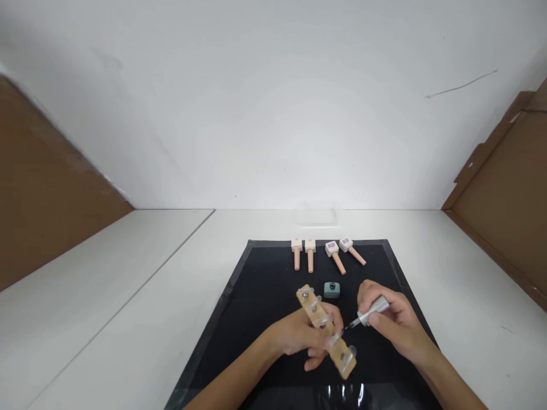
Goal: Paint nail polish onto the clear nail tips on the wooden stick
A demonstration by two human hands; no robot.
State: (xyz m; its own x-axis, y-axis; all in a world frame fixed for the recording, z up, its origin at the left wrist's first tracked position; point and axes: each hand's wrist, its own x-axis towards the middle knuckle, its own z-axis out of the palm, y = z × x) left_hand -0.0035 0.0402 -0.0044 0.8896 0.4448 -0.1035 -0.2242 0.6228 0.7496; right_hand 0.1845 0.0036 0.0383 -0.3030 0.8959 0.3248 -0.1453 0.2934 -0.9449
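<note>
A wooden strip point(327, 330) bearing several clear nail tips lies tilted in my left hand point(305, 333), whose fingers are closed round its middle. Silver-grey is the brush cap point(376, 308) pinched between the thumb and fingers of my right hand point(395, 324). Its thin dark-tipped brush points left, close to a nail tip near my left fingers; whether it touches cannot be made out. Just beyond the strip stands an uncapped teal bottle point(331, 290) with a dark opening.
Several white bottles with peach caps, among them one at the left point(297, 246), lie along the back of the black mat point(265, 285). Behind them is a clear tray point(317, 217) by the white wall. Brown cardboard panels point(508, 210) flank the table.
</note>
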